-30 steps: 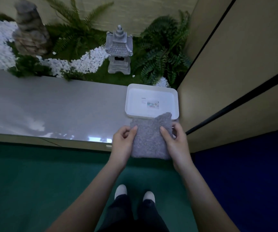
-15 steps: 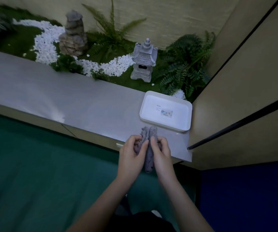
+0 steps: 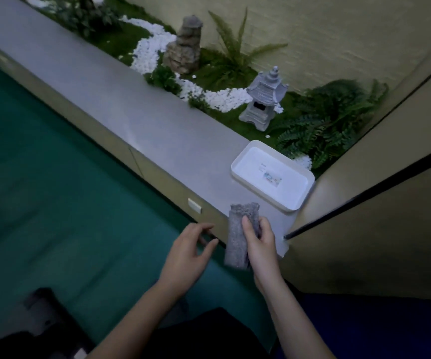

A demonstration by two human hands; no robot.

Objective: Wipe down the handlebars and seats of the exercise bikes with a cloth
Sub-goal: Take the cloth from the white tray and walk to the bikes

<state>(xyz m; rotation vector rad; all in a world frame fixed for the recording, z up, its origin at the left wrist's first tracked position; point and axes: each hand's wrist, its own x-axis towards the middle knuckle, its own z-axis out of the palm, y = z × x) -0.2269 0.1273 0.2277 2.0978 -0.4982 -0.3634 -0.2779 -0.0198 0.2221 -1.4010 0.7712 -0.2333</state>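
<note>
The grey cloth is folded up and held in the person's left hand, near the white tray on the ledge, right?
Not quite. The head view shows the folded grey cloth gripped in the right hand, not the left. The left hand holds nothing, its fingers loosely spread beside the cloth. The rest is right: the cloth is near the white tray on the ledge.

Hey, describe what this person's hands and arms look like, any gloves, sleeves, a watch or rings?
Both hands are bare: no gloves on the left hand or the right hand, and no rings show in this dim light. The left forearm and right forearm are uncovered to the frame's edge, with no sleeve, watch or wristband in view. Dark clothing shows below them.
</note>
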